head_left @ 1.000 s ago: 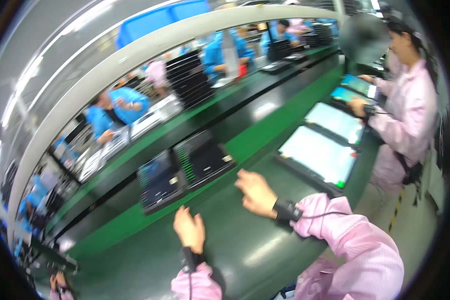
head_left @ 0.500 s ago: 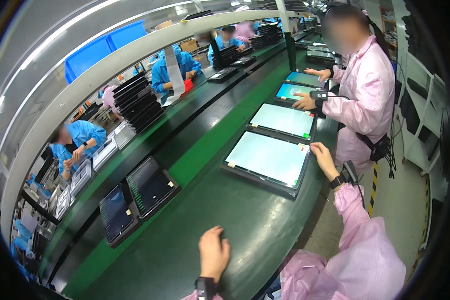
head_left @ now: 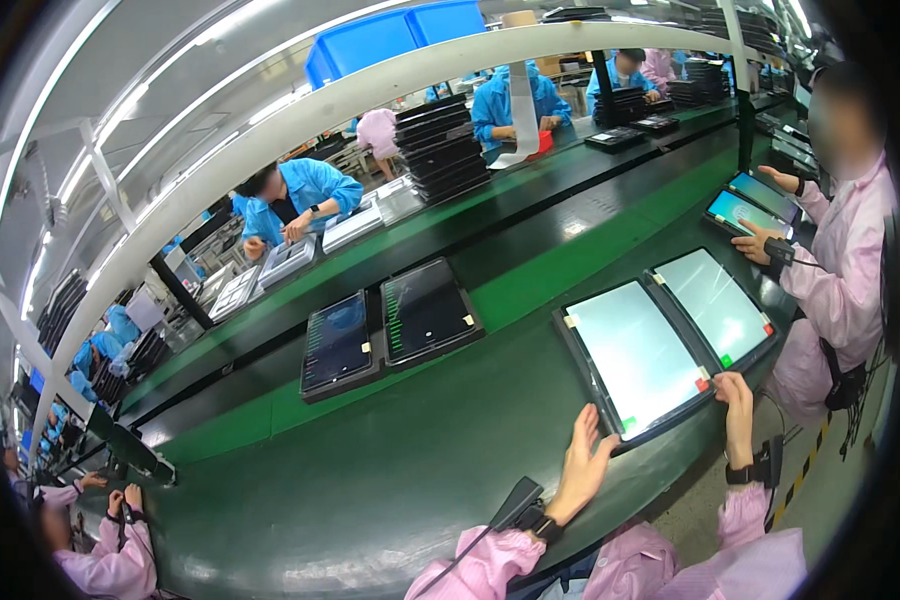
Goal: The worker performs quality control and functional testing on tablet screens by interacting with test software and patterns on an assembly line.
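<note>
A tablet-like panel with a lit white screen (head_left: 635, 350) lies in a black tray on the green belt. It has small red, green and cream tabs at its corners. Beside the tray's near left corner is my left hand (head_left: 582, 470), fingers stretched and thumb apart; fingertips reach the edge. At the corner by the red tab, my right hand (head_left: 736, 410) rests its bent fingertips against the edge, not wrapped round it. A second lit panel (head_left: 715, 300) in its own tray lies close against the first on the right.
Two dark-screened panels, one on the left (head_left: 337, 340) and one on the right (head_left: 425, 310), lie across the belt (head_left: 420, 440). A co-worker in pink (head_left: 845, 250) handles blue-screened panels at far right. Beyond the rail are stacked black trays (head_left: 440, 150) and a person in blue (head_left: 310, 195).
My view has swung left, so the panels appear farther right. My left hand has come from the bare belt to the lit panel's near edge. My right hand stays at its corner.
</note>
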### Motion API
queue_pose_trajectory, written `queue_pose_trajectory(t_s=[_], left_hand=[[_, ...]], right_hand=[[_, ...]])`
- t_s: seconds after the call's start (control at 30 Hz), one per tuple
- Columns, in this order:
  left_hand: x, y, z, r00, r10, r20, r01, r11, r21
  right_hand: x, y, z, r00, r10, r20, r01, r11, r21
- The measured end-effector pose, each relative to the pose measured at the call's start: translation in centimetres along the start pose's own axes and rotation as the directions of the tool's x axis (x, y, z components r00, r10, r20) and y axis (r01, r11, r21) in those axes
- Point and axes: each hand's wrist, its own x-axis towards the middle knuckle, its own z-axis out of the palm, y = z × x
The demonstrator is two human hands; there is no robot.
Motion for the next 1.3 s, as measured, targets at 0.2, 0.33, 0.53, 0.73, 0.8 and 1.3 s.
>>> queue_pose_trajectory(t_s=[0.2,0.33,0.53,0.73,0.8,1.3], left_hand=[[-4.6,4.2,-4.1,0.999,-0.044,-0.009,0.044,0.998,0.048],[-9.0,6.3,-7.2,0.993,-0.066,-0.101,0.066,0.998,0.002],[-17.3,8.3,-11.5,0.96,-0.042,-0.278,0.049,0.999,0.021],[-23.6,10.2,-14.7,0.857,-0.028,-0.514,0.077,0.994,0.074],[-25.3,10.1,-15.6,0.847,-0.013,-0.531,0.058,0.996,0.07],[-14.5,13.6,-27.2,0.696,0.211,-0.686,0.238,0.834,0.498]], right_hand=[[-5.1,-4.0,1.9,0.969,-0.001,0.245,-0.005,1.0,0.024],[-8.2,-7.1,4.1,0.906,0.044,0.422,-0.107,0.986,0.127],[-12.8,-9.4,6.9,0.75,0.087,0.655,-0.256,0.952,0.167],[-16.9,-11.3,10.9,0.555,0.039,0.831,-0.329,0.928,0.176],[-17.4,-12.1,11.0,0.468,-0.016,0.884,-0.266,0.951,0.158],[-9.1,-12.5,8.2,0.605,-0.298,0.739,0.585,0.795,-0.158]])
